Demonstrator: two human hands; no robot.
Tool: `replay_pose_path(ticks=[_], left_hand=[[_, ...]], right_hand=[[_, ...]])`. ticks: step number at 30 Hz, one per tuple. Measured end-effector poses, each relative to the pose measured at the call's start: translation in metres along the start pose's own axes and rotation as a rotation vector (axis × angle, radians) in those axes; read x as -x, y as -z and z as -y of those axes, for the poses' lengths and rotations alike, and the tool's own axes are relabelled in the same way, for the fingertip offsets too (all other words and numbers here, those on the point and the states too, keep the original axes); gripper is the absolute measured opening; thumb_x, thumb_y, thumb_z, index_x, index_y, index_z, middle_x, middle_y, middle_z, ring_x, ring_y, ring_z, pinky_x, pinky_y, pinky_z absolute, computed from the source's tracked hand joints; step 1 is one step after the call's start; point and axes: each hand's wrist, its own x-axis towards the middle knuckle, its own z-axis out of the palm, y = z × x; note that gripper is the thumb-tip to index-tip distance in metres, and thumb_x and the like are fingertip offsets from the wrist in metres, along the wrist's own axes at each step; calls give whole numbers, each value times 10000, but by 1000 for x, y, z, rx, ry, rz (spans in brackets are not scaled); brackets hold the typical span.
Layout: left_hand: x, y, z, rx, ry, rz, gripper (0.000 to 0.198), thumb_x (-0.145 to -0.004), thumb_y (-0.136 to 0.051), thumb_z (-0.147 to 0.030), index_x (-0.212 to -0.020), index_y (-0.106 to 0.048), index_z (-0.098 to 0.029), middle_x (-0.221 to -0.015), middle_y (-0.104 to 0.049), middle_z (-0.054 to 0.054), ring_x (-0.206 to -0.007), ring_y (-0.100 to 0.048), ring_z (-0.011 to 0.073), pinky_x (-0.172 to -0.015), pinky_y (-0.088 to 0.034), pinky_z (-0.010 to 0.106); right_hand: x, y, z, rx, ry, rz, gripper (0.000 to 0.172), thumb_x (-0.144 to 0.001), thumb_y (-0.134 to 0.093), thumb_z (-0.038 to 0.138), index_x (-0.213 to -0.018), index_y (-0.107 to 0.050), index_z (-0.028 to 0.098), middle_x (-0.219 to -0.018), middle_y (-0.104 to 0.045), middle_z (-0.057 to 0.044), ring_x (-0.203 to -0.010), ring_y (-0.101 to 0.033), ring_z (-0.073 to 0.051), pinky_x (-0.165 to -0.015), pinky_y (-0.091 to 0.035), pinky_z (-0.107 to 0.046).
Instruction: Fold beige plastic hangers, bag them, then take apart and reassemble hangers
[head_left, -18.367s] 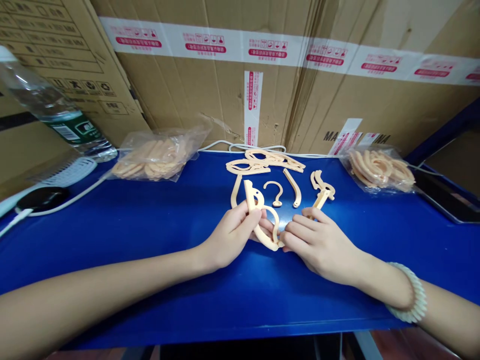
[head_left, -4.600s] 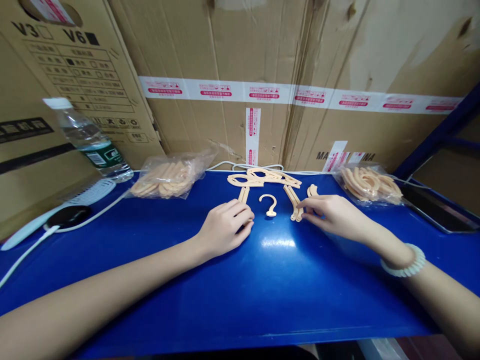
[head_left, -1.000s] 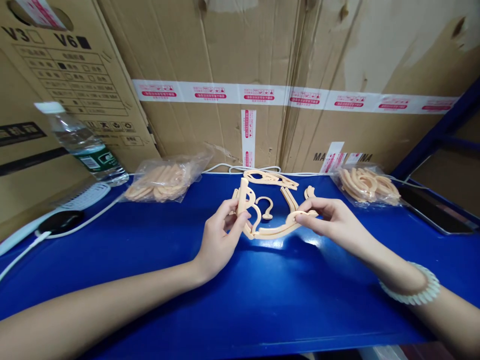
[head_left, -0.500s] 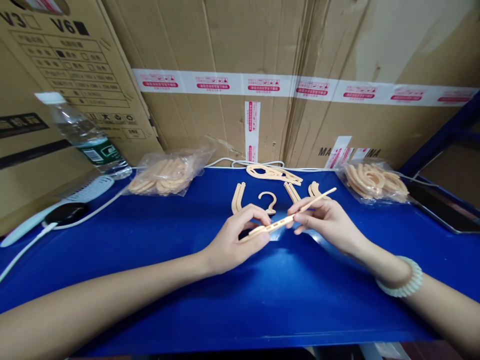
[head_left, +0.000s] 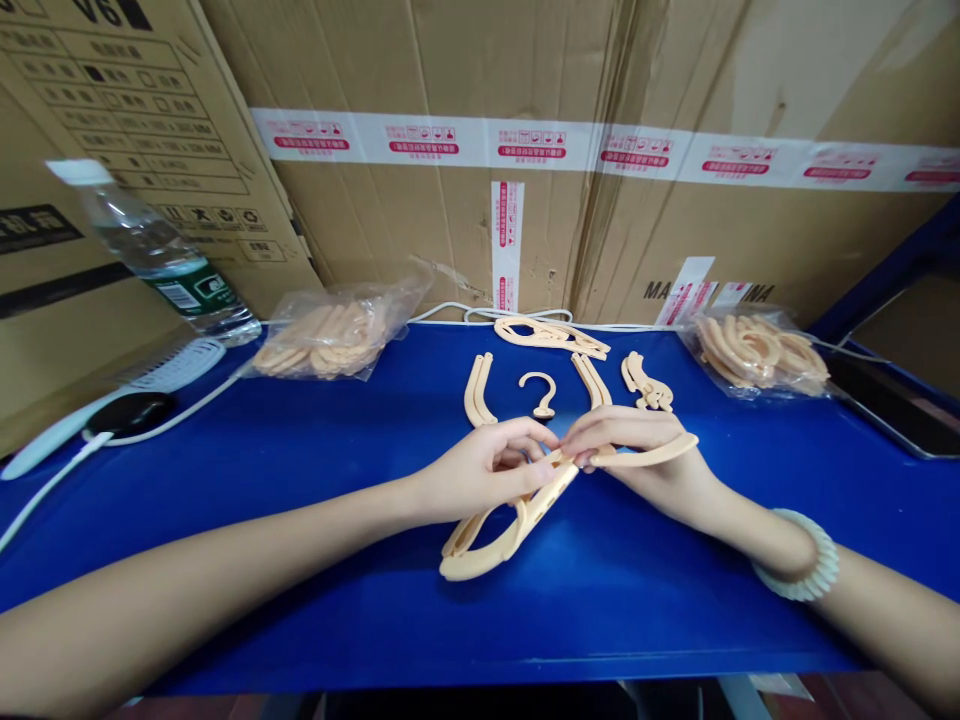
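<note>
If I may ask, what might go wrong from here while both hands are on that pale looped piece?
The pale looped piece sticks out on the near side of the left hand, so it might twist or slip if either grip loosens. The right hand is close to the right-hand pair of curved strips and might knock them askew. The hook lies just beyond the hands and could perhaps be brushed aside.

Free room along the near tabletop (head_left: pixel 637 610); hook (head_left: pixel 543 410), cardboard wall (head_left: pixel 420 235) beyond.

The hanger (head_left: pixel 480 563) is cream, the tabletop (head_left: pixel 637 600) blue, the tape (head_left: pixel 474 142) white with red print.
</note>
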Motion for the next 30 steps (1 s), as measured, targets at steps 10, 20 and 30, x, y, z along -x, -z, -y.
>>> replay_pose_path(ticks=[10, 20, 30], left_hand=[[4, -3, -3, -213, -80, -1, 222, -1002, -499, -300, -1018, -681, -172, -862, -702, 25, -739, -632, 143, -682, -462, 239], [5, -2, -8, -531, -168, -18, 306, -1038, -403, -256, -923, -664, -145, -682, -586, -26, -611, -496, 103, -619, -353, 225], [-3, 0, -3, -459, -129, 19, 376, -1043, -381, -323, -765, -572, -157, -636, -591, -6, -555, -518, 105, -586, -377, 228]], right_hand=[[-1, 0, -7, -2, 33, 8, 154, -997, -606, 223, -967, -756, 206, -921, -751, -70, -849, -700, -188, -746, -586, -332], [2, -2, -2, 220, 193, 77, 228, -1034, -484, 143, -1037, -710, 165, -962, -705, -86, -886, -678, -170, -782, -564, -297], [3, 0, 4, 619, 467, 83, 178, -1015, -522, 109, -962, -679, 172, -867, -693, -65, -782, -643, -172, -652, -512, -298]])
